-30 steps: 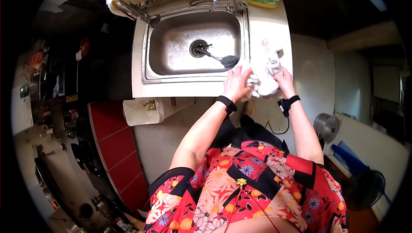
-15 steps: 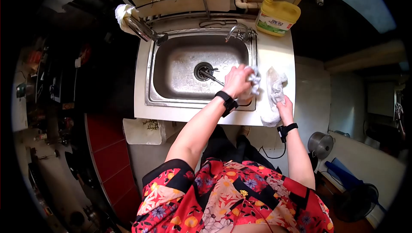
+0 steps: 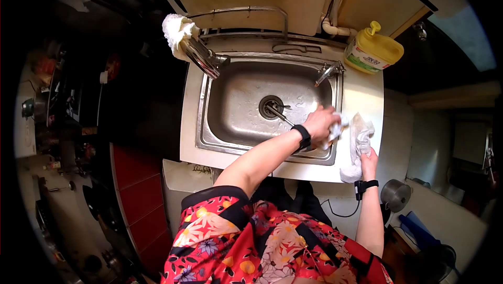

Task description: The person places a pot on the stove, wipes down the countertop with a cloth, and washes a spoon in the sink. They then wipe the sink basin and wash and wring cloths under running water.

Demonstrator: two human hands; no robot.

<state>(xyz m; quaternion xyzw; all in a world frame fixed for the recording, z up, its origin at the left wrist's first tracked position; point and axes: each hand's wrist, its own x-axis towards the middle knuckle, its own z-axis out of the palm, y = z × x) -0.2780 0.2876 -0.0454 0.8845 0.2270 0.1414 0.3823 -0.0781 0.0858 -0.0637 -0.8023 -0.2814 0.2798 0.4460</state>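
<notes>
My left hand reaches over the right side of the steel sink, fingers closed on a crumpled white cloth at the sink's right rim. A thin metal rod runs from the drain towards this hand; its near end is hidden under my wrist. On the counter right of the sink lies a long, bunched white cloth. My right hand is closed on its near right side, with the fingers partly hidden.
A yellow pump bottle stands at the back right of the counter, near a small tap. A larger faucet with a white cloth wrapped on it leans over the back left. Below the counter's left side is a white bin.
My view has shifted, so the sink and counter appear lower and further right. Both hands keep hold of their cloths, staying at about the same places by the sink.
</notes>
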